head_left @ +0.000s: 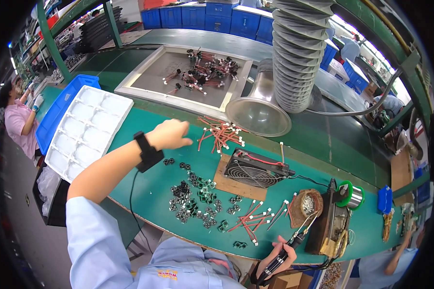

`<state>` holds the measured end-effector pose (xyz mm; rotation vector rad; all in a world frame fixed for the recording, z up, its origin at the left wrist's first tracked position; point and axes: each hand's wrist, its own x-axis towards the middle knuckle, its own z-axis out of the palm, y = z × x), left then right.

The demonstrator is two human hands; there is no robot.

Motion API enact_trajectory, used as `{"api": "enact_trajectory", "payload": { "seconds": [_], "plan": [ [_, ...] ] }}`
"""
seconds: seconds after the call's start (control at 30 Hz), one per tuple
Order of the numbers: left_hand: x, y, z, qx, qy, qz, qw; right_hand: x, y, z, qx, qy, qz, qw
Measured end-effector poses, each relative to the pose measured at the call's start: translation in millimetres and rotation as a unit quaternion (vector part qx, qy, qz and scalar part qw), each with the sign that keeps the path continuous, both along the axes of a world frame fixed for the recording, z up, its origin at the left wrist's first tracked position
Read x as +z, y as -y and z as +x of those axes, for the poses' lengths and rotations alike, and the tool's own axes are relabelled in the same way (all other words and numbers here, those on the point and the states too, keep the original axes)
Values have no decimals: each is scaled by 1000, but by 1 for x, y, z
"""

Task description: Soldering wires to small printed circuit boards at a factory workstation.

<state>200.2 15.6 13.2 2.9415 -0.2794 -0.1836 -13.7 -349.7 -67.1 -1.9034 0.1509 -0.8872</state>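
A green worktop (pixel 149 188) carries a white compartment tray (pixel 89 130) at its left, scattered small black components (pixel 197 197), two bunches of red wires (pixel 222 135), a small fan (pixel 253 169) on a brown board, and a solder spool (pixel 351 195) at right.

A white compartment tray (pixel 87 130) lay on the green tabletop (pixel 144 192), its far edge over a blue bin (pixel 58 113). Farther back sat a shallow framed tray (pixel 144 72) holding a scatter of wired parts. A ribbed grey extraction hose (pixel 299 48) hung down to a metal funnel (pixel 258 113). A small black fan (pixel 253 169) rested on a cardboard piece (pixel 226 185). To its right stood a solder spool (pixel 350 195) and an iron stand (pixel 332 224). Blue crates (pixel 202 17) lined the back.
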Motion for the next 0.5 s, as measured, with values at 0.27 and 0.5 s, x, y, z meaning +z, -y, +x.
{"api": "enact_trajectory", "payload": {
  "seconds": [0.27,0.5],
  "plan": [
    [16,35,-76,40,-262,-217,940,2,1,1,1,2,-25,1000],
    [14,57,-91,-110,-214,-199,950,1,2,2,11,8,-33,999]
  ]
}}
